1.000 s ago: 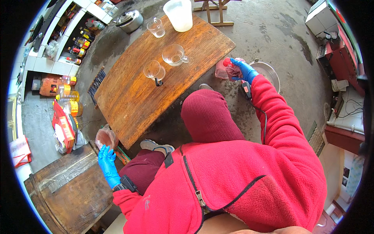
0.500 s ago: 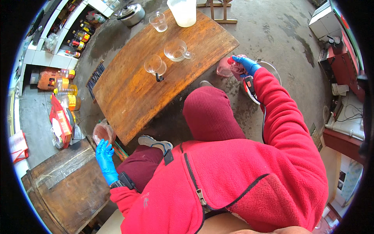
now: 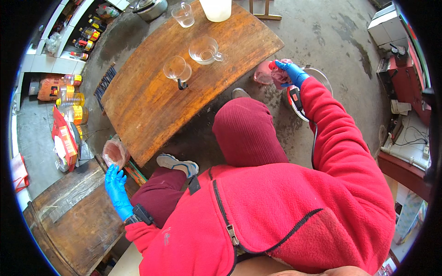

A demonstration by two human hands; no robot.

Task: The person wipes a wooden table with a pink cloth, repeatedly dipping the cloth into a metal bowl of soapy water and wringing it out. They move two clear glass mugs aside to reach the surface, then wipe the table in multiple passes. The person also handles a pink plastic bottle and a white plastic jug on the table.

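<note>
Head view: hands well apart; right hand (image 3: 292, 73) closed on a crumpled pink bundle (image 3: 280, 79) just off the table (image 3: 152, 108) corner, left hand (image 3: 117, 189) loosely open. Bundle's probably light, soft, not fragile; grip a bunched fold.

The right fingers (image 3: 286, 67) partly hide the pink bundle (image 3: 279, 78); the upper edge crops the white container (image 3: 217, 10).

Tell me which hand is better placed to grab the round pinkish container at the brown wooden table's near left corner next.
Left, most likely: the blue-gloved left hand looks empty and loosely open, close beside the round pinkish container. The blue-gloved right hand is far across, holding a crumpled pink bundle.
</note>
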